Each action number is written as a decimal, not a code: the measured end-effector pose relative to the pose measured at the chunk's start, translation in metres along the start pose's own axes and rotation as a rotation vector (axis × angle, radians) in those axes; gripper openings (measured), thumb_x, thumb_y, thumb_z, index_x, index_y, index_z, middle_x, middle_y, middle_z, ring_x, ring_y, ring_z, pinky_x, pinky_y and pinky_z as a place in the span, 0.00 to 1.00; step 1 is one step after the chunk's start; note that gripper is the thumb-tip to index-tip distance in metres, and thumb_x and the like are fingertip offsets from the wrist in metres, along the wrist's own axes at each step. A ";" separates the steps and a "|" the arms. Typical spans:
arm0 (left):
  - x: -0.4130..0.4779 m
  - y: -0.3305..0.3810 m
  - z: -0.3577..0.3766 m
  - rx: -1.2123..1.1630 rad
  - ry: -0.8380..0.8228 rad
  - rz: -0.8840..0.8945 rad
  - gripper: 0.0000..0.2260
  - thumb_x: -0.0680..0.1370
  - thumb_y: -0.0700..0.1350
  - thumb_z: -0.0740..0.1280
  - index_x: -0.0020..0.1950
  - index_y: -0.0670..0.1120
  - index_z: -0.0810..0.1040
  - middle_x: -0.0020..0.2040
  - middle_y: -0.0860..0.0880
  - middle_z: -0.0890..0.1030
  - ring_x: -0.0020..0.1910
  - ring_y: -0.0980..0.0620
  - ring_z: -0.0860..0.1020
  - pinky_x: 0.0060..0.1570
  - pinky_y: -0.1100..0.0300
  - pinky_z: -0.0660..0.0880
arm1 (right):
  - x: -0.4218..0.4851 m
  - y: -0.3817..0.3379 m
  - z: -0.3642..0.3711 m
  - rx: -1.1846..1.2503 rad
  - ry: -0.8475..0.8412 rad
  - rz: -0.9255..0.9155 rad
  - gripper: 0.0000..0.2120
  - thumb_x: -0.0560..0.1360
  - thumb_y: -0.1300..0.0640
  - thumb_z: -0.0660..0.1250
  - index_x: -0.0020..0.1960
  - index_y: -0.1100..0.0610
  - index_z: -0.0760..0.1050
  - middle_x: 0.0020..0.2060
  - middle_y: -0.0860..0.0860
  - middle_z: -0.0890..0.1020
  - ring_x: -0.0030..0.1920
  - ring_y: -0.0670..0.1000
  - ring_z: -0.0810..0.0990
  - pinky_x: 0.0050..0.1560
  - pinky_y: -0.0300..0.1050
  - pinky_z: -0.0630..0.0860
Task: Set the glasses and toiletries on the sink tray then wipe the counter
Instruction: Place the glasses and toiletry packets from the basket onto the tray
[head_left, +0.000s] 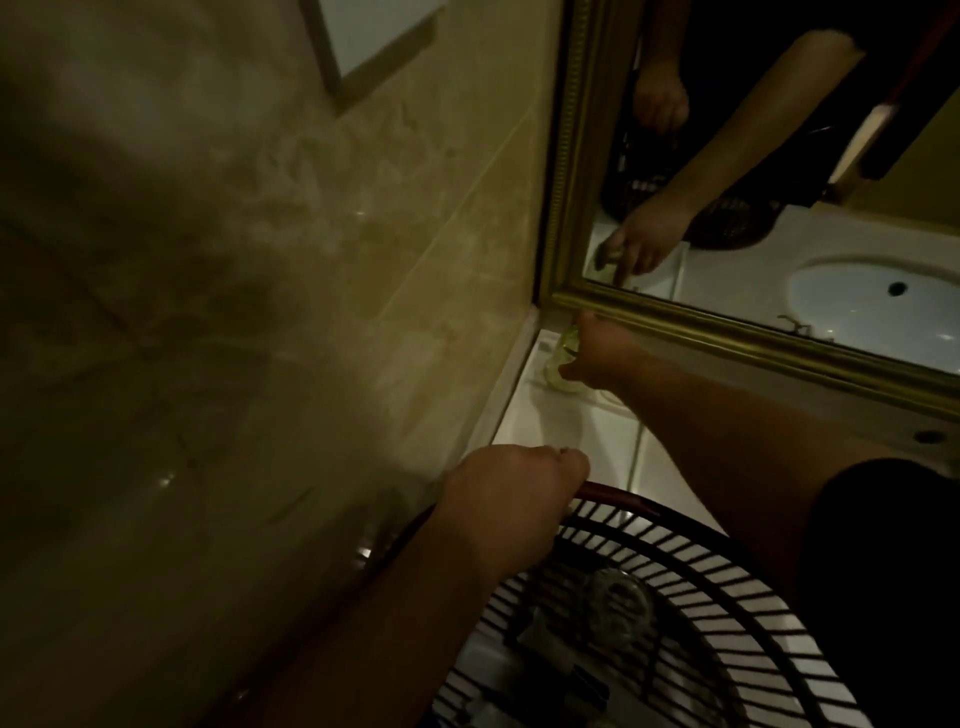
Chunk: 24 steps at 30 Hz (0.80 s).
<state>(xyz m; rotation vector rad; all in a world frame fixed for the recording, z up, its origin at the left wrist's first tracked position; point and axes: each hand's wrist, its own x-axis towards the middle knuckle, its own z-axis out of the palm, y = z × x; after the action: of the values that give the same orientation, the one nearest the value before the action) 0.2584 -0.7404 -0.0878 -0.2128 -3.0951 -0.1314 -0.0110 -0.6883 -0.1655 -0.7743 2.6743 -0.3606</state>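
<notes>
Two hands — left (511, 499) gripping basket (701, 571), right (602, 353) gripping glass (563, 358) — white counter (649, 473).

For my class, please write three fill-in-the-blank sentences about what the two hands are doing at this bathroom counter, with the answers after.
1. The left hand grips the rim of the slotted ____.
2. The right hand holds a glass just below the gold frame of the ____.
3. The reflection shows a white oval ____.
Missing words: basket, mirror, sink.
</notes>
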 end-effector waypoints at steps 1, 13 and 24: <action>0.000 0.000 -0.001 -0.002 -0.007 0.001 0.15 0.67 0.45 0.78 0.49 0.49 0.75 0.36 0.51 0.79 0.29 0.49 0.79 0.26 0.60 0.58 | 0.007 0.001 0.003 -0.002 -0.003 0.006 0.41 0.68 0.50 0.80 0.73 0.59 0.64 0.59 0.61 0.80 0.55 0.62 0.81 0.53 0.55 0.80; -0.002 0.002 -0.003 -0.038 -0.021 0.002 0.15 0.68 0.45 0.78 0.50 0.51 0.75 0.37 0.51 0.79 0.29 0.51 0.78 0.26 0.62 0.58 | 0.042 0.002 0.037 -0.060 0.063 -0.001 0.34 0.72 0.51 0.77 0.71 0.60 0.66 0.60 0.62 0.79 0.58 0.63 0.80 0.55 0.55 0.78; -0.002 0.003 0.002 -0.053 0.018 0.001 0.13 0.73 0.45 0.73 0.55 0.48 0.74 0.42 0.49 0.80 0.36 0.47 0.80 0.29 0.58 0.62 | -0.023 -0.015 -0.014 -0.179 0.108 -0.053 0.28 0.74 0.46 0.71 0.71 0.55 0.71 0.62 0.58 0.80 0.58 0.61 0.80 0.53 0.53 0.80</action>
<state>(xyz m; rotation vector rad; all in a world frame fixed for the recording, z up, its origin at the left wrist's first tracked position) 0.2602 -0.7380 -0.0892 -0.2132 -3.0763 -0.2145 0.0095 -0.6859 -0.1417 -0.9028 2.8206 -0.1825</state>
